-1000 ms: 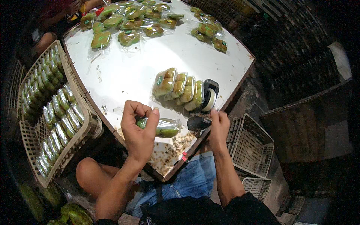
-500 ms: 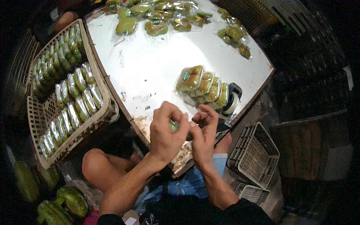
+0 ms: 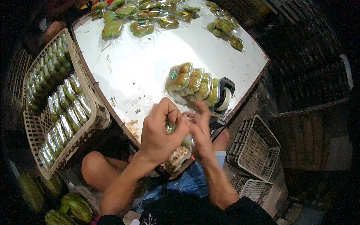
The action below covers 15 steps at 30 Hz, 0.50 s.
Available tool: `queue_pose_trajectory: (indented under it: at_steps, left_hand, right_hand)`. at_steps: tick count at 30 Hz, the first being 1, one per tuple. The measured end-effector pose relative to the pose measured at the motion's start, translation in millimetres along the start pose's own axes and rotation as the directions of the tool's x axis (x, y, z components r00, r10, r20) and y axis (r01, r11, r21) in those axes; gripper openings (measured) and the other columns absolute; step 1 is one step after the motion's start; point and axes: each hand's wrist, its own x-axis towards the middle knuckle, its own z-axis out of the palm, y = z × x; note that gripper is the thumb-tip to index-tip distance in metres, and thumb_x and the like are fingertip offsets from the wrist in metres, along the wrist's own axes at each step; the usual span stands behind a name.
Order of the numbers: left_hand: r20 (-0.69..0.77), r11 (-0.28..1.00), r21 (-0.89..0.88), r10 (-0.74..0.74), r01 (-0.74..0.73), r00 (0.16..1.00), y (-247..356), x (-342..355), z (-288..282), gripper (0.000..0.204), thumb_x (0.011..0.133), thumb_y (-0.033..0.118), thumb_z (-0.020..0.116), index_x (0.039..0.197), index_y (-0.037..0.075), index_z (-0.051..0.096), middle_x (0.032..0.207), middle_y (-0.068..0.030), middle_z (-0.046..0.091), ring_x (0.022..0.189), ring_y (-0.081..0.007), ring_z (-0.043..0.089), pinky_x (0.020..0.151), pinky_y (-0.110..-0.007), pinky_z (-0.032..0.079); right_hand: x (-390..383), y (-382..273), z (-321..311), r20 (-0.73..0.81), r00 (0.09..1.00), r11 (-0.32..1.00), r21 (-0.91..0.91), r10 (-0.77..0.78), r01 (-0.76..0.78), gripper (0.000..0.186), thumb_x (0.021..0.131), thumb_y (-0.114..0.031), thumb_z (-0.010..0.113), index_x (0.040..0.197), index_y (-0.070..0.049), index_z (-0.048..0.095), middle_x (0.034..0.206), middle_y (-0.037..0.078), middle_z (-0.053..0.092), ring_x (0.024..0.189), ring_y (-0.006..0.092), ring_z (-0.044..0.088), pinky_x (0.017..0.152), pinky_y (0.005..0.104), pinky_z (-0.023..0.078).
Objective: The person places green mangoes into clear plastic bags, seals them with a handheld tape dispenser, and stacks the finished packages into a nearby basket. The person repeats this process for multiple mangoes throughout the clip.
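Both hands meet over the near corner of the white table (image 3: 146, 67), around a clear plastic bag of green fruit (image 3: 171, 128). My left hand (image 3: 161, 131) is closed, thumb and fingers gripping the bag's upper part. Opposite it, my right hand (image 3: 201, 137), smeared by motion, pinches the plastic with thumb and fingertips close to the left thumb. Most of the bag is hidden behind the hands. Just beyond them stands a row of wrapped green-brown fruit packs (image 3: 195, 82), the front one labelled with a green sticker. Against its right end sits a black tape dispenser (image 3: 225, 98).
A plastic crate (image 3: 92, 80) with rows of wrapped packs stands left of the table. More bagged fruit (image 3: 142, 29) lies along the far edge, with another group (image 3: 225, 28) at the far right. Stacked crates (image 3: 258, 150) stand right; large green ribbed fruits (image 3: 77, 208) lie lower left.
The view has shifted, so the table and crate sit further left. My right hand has drawn closer to the left, its fingertips now at the plastic. Both hands still hold the bag.
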Motion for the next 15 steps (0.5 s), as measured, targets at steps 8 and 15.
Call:
queue_pose_trajectory:
  at_steps: [8,15]
  left_hand:
    - [0.081,0.8,-0.498,-0.34,0.334,0.937,-27,45,-27,0.043,0.086,0.007,0.069,0.124,-0.004,0.053,0.106,-0.0104,0.065,0.095,-0.0193,0.064,0.089,-0.034,0.052]
    - [0.146,0.758,0.621,-0.362,0.2,0.921,-92,146,20,0.094,0.085,0.06,0.066,0.134,-0.015,0.037,0.126,-0.0336,0.056,0.119,-0.0434,0.057,0.101,-0.045,0.047]
  right_hand:
    - [40,-32,13,0.098,0.966,0.965,-0.083,-0.239,0.247,0.037,0.093,-0.016,0.061,0.125,-0.004,0.046,0.121,0.015,0.052,0.119,0.0234,0.049,0.1,0.0364,0.042]
    - [104,-44,-70,0.152,0.886,-0.257,-0.966,-0.438,0.038,0.054,0.085,-0.042,0.068,0.109,0.005,0.062,0.124,0.022,0.057,0.115,0.0352,0.049,0.097,0.0501,0.038]
